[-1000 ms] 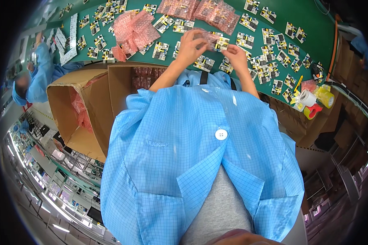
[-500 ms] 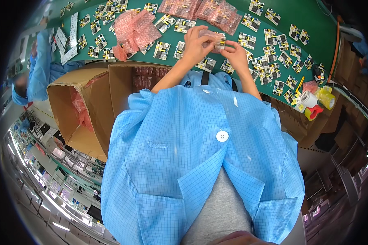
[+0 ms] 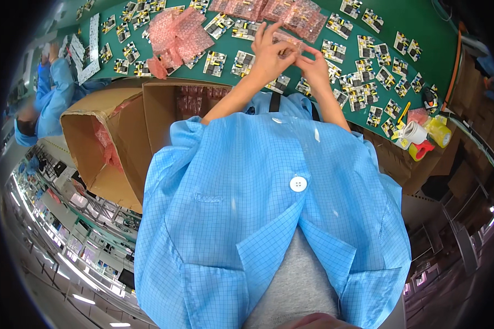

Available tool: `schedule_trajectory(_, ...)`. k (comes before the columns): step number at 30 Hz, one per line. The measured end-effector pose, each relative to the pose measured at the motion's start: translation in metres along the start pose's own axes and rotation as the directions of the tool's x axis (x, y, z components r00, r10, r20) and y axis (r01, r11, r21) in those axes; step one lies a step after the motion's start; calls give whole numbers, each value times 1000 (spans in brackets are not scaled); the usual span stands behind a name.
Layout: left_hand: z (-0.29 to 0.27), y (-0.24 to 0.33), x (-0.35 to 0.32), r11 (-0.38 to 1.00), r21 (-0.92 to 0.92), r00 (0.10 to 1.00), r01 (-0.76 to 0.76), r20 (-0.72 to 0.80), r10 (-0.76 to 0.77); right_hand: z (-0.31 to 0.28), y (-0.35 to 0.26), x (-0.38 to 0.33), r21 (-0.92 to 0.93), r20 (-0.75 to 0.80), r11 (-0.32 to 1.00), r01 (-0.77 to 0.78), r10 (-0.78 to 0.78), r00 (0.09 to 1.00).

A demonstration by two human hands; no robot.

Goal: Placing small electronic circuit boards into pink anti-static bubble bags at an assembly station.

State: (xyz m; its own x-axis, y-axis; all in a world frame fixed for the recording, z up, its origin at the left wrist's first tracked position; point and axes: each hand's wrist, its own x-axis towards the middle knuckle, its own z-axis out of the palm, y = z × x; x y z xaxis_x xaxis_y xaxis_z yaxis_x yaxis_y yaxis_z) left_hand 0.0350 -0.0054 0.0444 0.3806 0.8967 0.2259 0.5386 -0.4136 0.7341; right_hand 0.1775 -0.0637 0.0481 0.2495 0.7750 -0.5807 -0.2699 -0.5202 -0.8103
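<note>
Over the green table, both my hands are at a small pink bubble-wrap bag (image 3: 287, 38). My left hand (image 3: 268, 59) pinches it with thumb and forefinger, the other fingers raised. Closed at the bag's right end is my right hand (image 3: 315, 69), fingertips close to the left thumb. What lies inside the bag is mostly hidden by the fingers and the wrap. Loose circuit boards with black and yellow parts lie all around, one board (image 3: 242, 63) just left of my left hand. Beyond the hands lie filled pink bubble bags (image 3: 296, 17).
Empty-looking pink bubble bags (image 3: 178, 35) are heaped at the left. Cardboard boxes (image 3: 88, 104) stand against the table's near edge, one holding pink bags (image 3: 191, 104). Tape rolls (image 3: 437, 131) sit at the right corner. A person in blue (image 3: 63, 90) works at far left.
My hands and the bag have shifted slightly up and come closer together. The board end that showed at the bag's right side is now covered by my fingers.
</note>
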Motion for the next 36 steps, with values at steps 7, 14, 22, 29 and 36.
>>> schedule_trajectory(7,-6,-16,11,551,-735,851,396,69,-521,-14,3,17,85,192,994,-63,45,980)
schedule_trajectory(14,-28,-43,46,288,-751,728,594,350,-589,-7,-31,40,144,229,983,110,-142,963)
schedule_trajectory(22,-13,-204,72,659,-644,863,389,3,-506,-144,-23,109,5,-62,949,316,-315,947)
schedule_trajectory(29,-28,-176,72,740,-379,775,556,-85,-626,-376,-52,156,-317,-586,920,231,-381,715)
schedule_trajectory(36,-49,-97,87,720,-287,746,632,-25,-665,-481,-72,219,-151,-859,949,-276,12,511)
